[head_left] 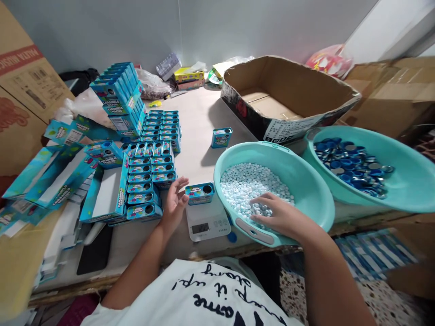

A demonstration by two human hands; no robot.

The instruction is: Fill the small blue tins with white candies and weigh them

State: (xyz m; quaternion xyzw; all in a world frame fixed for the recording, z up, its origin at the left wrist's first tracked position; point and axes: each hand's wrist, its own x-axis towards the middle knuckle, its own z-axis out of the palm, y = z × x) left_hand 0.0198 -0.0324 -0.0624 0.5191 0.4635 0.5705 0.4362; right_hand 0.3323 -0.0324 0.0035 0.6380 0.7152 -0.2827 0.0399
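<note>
A white digital scale [209,222] stands near the table's front edge with a blue candy box [200,193] on its plate. Just left of that box, my left hand [176,202] is open, its fingers apart and close to the box's left end. My right hand [272,210] reaches into a turquoise basin [307,194] of small pale candies [253,181]. Its fingers are spread over the candies, and some fingertips lie at their surface. A single blue box [221,137] stands upright behind the scale.
Rows of blue boxes [140,197] and open display cartons [105,194] fill the left side. A second basin [408,176] with blue metal lids stands at right. Behind is a big open cardboard box [288,86]. A dark phone-like slab [94,253] lies front left.
</note>
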